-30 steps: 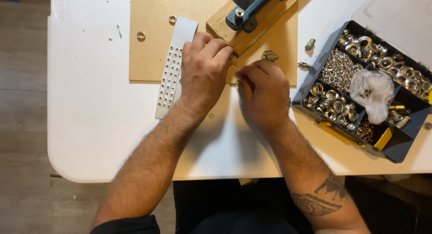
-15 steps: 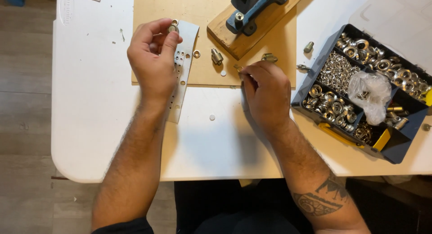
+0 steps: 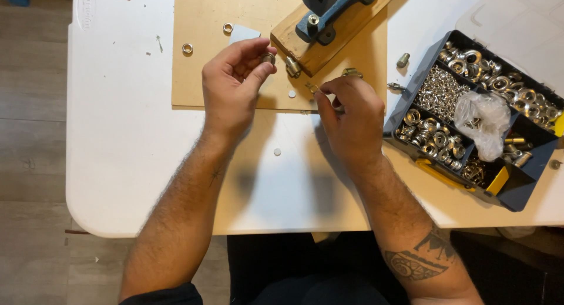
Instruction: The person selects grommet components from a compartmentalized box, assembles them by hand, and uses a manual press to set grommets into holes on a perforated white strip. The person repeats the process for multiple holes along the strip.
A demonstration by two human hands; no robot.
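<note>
Metal glints between the thumb and forefinger of the left hand (image 3: 235, 85), which pinches a small round eyelet (image 3: 268, 58) just above the thin wooden board (image 3: 200, 41) at the far middle of the white desk (image 3: 117, 152). The eyelet is a short silver-and-brass ring with a dark hollow centre. It looks light, rigid and smooth, so it is likely to slip or roll if let loose; a pinch across its rim, as now, seems the surest hold.

The right hand (image 3: 349, 114) rests on the near edge of the board, fingers curled together around a second, tinier brass-coloured ring (image 3: 313, 88) held at the fingertips. Whether anything more lies under the palm cannot be told.

Just beyond both hands, a blue-grey metal press (image 3: 329, 5) is bolted to a wooden block (image 3: 335, 32) that lies diagonally across the board toward the far edge of the desk. Two loose rings (image 3: 228, 28) (image 3: 187, 48) and a small pale card (image 3: 244, 34) lie on the board's far left part.

At the right edge of the desk sits an open dark compartment box (image 3: 411, 88), its sections filled with silver eyelets and washers, with a crumpled clear plastic bag (image 3: 482, 114) on top. Two small white discs lie on the desk between the forearms.
</note>
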